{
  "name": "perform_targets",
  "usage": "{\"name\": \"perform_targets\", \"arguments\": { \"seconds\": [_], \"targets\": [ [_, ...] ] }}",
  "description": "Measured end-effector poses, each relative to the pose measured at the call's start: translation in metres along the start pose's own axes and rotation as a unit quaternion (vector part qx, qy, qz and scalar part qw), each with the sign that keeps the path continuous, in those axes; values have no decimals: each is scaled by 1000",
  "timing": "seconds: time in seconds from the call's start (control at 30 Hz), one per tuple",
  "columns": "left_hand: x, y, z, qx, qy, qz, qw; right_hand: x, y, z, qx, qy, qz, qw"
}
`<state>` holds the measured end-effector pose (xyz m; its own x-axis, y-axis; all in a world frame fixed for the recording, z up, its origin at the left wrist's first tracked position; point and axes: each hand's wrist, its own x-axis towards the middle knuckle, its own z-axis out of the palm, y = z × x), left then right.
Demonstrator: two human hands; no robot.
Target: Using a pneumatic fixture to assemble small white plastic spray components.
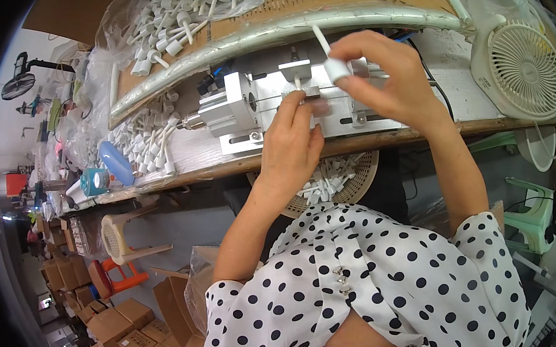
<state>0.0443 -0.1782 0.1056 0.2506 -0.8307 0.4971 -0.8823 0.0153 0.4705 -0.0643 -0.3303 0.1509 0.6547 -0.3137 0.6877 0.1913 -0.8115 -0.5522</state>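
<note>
My right hand (pixel 392 78) pinches a white plastic part (pixel 333 61), a short cap with a thin stem sticking up, just above a metal press fixture (pixel 251 105) on the wooden bench. My left hand (pixel 292 145) reaches onto the fixture from below. Its fingertips rest on a small white piece (pixel 297 83) seated upright in the fixture's holder. A heap of the same white stemmed parts (pixel 186 13) lies in clear plastic at the back left of the bench.
A small white desk fan (pixel 522 66) stands at the bench's right end. A perforated basket (pixel 347 179) of white parts hangs below the bench edge. More white parts (pixel 145 139) lie left of the fixture. A blue bottle (pixel 115 162), plastic stools (pixel 128 243) and cardboard boxes (pixel 126 319) sit lower left.
</note>
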Motion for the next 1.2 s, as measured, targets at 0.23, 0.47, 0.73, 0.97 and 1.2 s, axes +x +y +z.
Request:
{"name": "perform_targets", "arguments": {
  "seconds": [0.23,0.47,0.73,0.97,1.2],
  "targets": [
    [-28,-4,-8,1,54,-1,999,-24,0,14,34,-82,-93,992],
    [-76,-2,-13,-2,49,-46,998,-16,9,49,-131,-158,-170,964],
    [-96,-4,-17,-28,-13,-40,999,12,4,36,-83,-231,-158,956],
    [-104,-9,-19,-57,-35,-40,997,115,59,25,-179,-35,-128,975],
    [-129,-14,-19,-38,-1,-99,994,201,104,48,-296,-41,27,954]
  ]
}}
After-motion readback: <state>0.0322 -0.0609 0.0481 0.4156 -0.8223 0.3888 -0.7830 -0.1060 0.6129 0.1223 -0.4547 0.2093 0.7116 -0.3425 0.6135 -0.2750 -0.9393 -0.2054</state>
